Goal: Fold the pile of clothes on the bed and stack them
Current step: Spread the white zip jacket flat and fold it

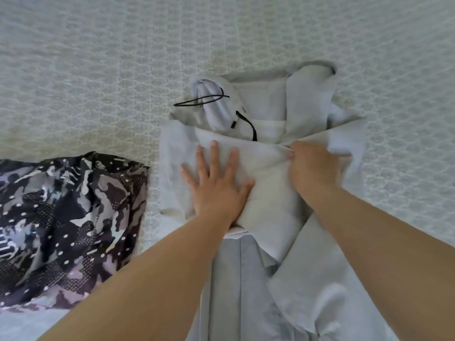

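A pale grey hooded garment (268,114) with black drawstrings lies on the bed, its hood toward the far side. My left hand (216,178) rests flat on its middle with fingers spread, pressing the fabric down. My right hand (312,171) pinches a fold of the same garment's sleeve or side and holds it over the body. The lower part of the garment runs down between my forearms toward the bed's near edge.
A dark camouflage-patterned garment (64,225) with white dots lies crumpled at the left, close to the grey one. The bed (98,70) has a pale patterned cover that stretches across the far side and to the right.
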